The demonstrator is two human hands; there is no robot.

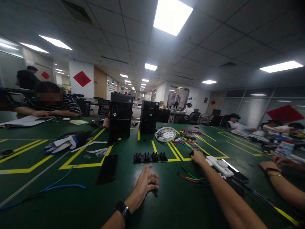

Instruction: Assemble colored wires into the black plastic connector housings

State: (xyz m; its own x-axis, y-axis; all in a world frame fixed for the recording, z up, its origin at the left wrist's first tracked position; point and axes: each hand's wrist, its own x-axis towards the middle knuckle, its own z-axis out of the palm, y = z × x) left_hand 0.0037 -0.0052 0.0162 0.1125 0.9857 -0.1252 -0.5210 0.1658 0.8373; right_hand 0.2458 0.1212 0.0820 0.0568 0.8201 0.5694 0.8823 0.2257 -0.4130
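Note:
My left hand (145,183), with a dark watch on its wrist, hovers over the green table (166,203). Its fingers are spread and nothing is in them. Just beyond it lies a black strip with several upright blocks (150,157). My right hand (199,156) reaches forward to the right, its fingers bent together at a small dark thing that I cannot make out. Red, green and black wires (190,178) lie between my forearms. Farther back, a tangle of coloured wires (190,133) spreads beside a round white basket (165,135).
Two black boxes (121,116) (149,117) stand at the back. On the left are a black phone (108,168), gloves (63,143) and blue cables (59,187). White devices (220,166) sit beside my right forearm. Another person's hands (271,166) rest at the right edge; someone sits opposite, left.

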